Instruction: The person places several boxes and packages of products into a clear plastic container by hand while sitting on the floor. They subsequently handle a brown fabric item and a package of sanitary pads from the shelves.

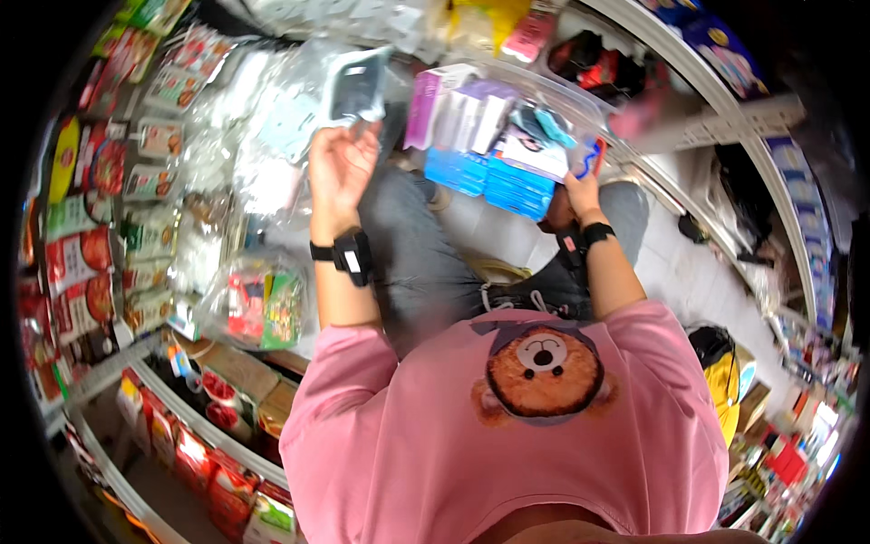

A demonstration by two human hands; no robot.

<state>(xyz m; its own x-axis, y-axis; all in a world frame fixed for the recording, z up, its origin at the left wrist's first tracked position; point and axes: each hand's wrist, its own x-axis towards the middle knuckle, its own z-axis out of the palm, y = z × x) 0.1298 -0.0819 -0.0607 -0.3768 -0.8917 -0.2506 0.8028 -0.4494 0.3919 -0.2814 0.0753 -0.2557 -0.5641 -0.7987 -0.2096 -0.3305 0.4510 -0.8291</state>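
Note:
In my left hand (344,160) I grip the lower end of a clear plastic packet (357,85) with a dark rectangular thing inside, raised beside a heap of clear plastic packaging (251,122). A clear plastic bin (591,109) stands or is held in front of me. My right hand (582,194) holds its near right corner. Purple and white boxes (435,105), blue packs (520,187) and a teal item (554,127) lie in the bin. A red and blue item is just above my right fingers.
Shelves of packaged food (78,251) line the left side. A white metal shelf frame (680,61) curves along the right. A clear bag of colourful packets (262,306) lies near my left forearm. A yellow bag (722,391) stands at the lower right.

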